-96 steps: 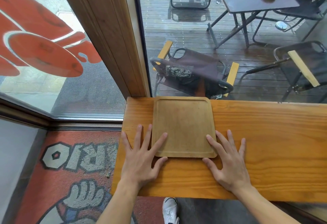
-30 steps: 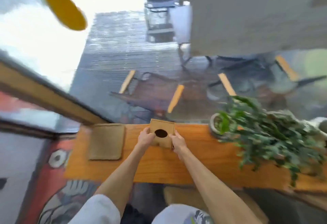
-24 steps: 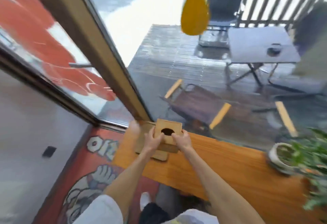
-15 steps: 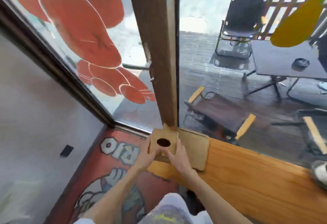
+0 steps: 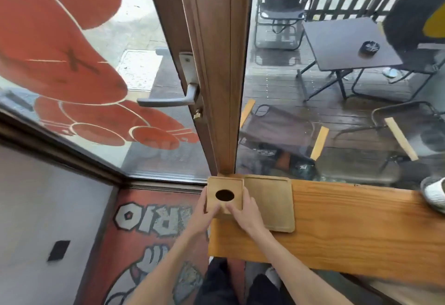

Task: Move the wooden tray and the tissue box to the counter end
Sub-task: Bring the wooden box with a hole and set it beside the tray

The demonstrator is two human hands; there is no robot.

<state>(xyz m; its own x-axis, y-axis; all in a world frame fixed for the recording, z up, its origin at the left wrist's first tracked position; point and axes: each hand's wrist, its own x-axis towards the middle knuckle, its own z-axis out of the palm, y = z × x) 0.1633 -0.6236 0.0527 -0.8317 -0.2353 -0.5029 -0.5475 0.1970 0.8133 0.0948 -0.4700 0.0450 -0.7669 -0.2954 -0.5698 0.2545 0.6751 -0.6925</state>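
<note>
The wooden tissue box (image 5: 225, 188), square with a dark oval hole in its top, is at the far left end of the wooden counter (image 5: 349, 227), against the window frame. My left hand (image 5: 204, 213) grips its left and near side. My right hand (image 5: 244, 214) grips its right and near side. The flat wooden tray (image 5: 272, 201) lies on the counter directly to the right of the box, touching or nearly touching it. My right hand partly covers the tray's near left corner.
A brown door frame post (image 5: 216, 76) with a grey lever handle (image 5: 168, 100) rises just behind the box. A white pot (image 5: 434, 192) sits at the counter's right. Below the counter end lies a red printed floor mat (image 5: 154, 220). Chairs and a table stand outside the glass.
Both hands carried the tissue box left along the counter, from beside the plant to the counter's left end next to the tray. The tray has stayed at that end.
</note>
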